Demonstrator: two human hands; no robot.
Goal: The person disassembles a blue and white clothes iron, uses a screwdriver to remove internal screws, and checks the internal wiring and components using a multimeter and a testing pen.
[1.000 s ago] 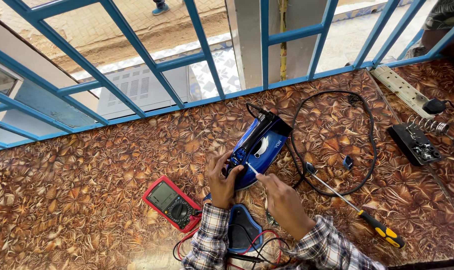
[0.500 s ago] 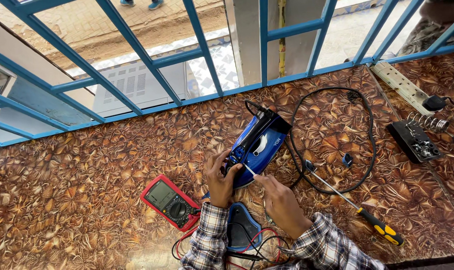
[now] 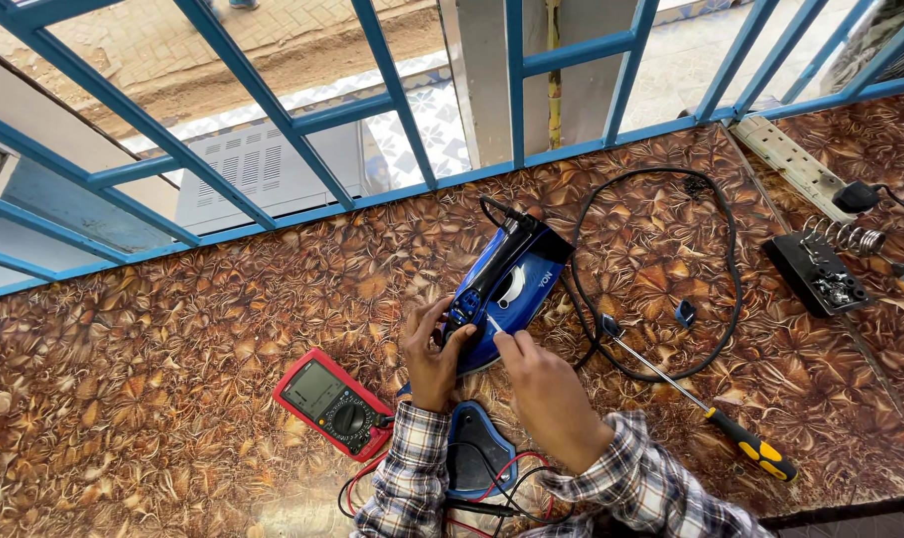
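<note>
A blue clothes iron (image 3: 507,284) lies on the brown patterned table (image 3: 173,399), its black cord (image 3: 723,259) looping to the right. My left hand (image 3: 432,354) grips the iron's front end. My right hand (image 3: 542,389) pinches a small thin white piece (image 3: 494,325) against the iron's body. A blue cover part of the iron (image 3: 477,448) lies between my forearms, near the table's front edge.
A red multimeter (image 3: 334,403) with red and black leads (image 3: 502,493) lies to the left. A screwdriver (image 3: 706,413) with a yellow and black handle lies to the right. A soldering stand (image 3: 821,269), power strip (image 3: 791,164) and blue window bars (image 3: 372,110) are behind.
The view has shifted slightly. Both hands stay on the iron, the right hand's fingers working at the same spot.
</note>
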